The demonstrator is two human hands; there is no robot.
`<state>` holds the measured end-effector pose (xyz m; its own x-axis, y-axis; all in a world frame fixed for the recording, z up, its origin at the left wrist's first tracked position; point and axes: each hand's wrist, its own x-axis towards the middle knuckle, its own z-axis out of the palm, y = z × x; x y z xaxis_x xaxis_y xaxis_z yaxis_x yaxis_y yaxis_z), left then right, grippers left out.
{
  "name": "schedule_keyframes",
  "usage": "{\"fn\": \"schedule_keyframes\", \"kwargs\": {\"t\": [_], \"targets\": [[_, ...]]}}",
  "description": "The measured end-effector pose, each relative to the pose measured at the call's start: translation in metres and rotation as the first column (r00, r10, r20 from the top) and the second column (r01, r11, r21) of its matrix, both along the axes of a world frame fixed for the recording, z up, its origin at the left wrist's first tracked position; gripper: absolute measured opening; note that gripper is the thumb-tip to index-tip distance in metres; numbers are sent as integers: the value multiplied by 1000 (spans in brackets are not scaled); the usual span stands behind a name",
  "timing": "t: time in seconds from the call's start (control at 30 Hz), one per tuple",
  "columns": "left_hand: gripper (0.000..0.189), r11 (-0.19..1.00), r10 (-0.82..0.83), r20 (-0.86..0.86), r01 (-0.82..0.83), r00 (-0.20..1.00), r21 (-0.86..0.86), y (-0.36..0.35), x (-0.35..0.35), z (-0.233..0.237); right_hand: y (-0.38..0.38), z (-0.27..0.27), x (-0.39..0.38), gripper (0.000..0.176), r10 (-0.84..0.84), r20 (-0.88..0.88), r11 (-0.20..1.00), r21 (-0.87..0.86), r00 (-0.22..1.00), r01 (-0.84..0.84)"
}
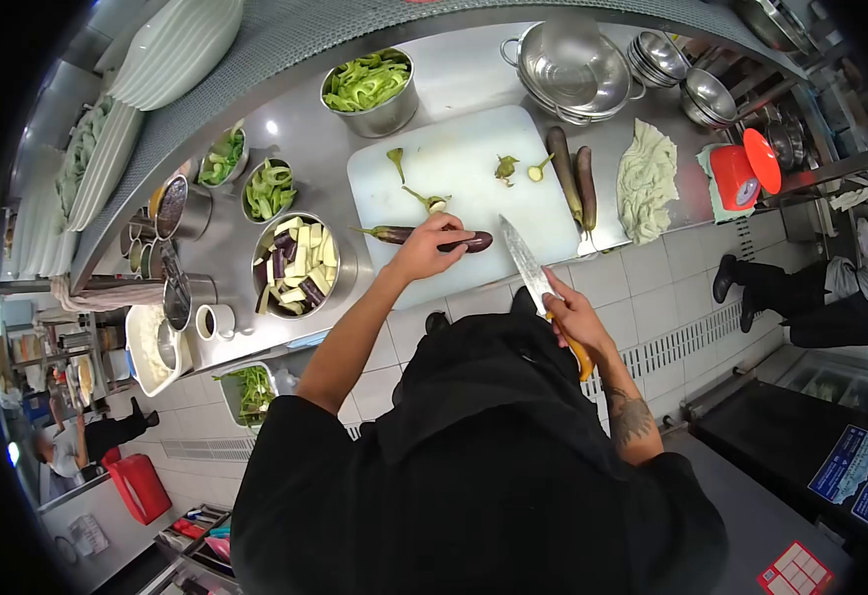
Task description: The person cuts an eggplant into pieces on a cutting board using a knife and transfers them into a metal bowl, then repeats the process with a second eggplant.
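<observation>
Two hands work apart: the left hand [424, 248] presses an eggplant [432, 237], the right hand [568, 315] grips a knife [526, 260] beside it.

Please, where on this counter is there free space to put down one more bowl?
Bare steel lies between the pepper bowl and the colander, beyond the cutting board. The board's upper middle, between the cut stems, is also free. Left of the board the bowls stand crowded; at its right edge lie two whole eggplants and a cloth.
</observation>
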<state>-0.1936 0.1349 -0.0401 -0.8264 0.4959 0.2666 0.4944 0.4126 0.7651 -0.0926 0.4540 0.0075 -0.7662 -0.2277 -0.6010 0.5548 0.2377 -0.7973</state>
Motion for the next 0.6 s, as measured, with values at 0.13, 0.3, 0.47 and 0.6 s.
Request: {"fn": "schedule_keyframes", "kwargs": {"t": [0.13, 0.3, 0.47, 0.6], "targets": [[26, 999, -35, 26, 36, 999, -35, -5, -6, -4, -6, 3, 3, 55, 21, 60, 1000, 6, 998, -22], [26, 999, -38, 38, 39, 999, -21, -4, -8, -5, -7, 3, 0, 54, 59, 57, 998, 33, 997, -61], [25, 999, -36, -15, 36, 999, -24, -3, -6, -5, -2, 1, -3, 54, 87, 39, 995, 48, 995, -89], [26, 998, -52, -50, 51, 997, -23, -3, -7, -12, -4, 3, -16, 54, 145, 29, 984, 98, 989, -147]]}}
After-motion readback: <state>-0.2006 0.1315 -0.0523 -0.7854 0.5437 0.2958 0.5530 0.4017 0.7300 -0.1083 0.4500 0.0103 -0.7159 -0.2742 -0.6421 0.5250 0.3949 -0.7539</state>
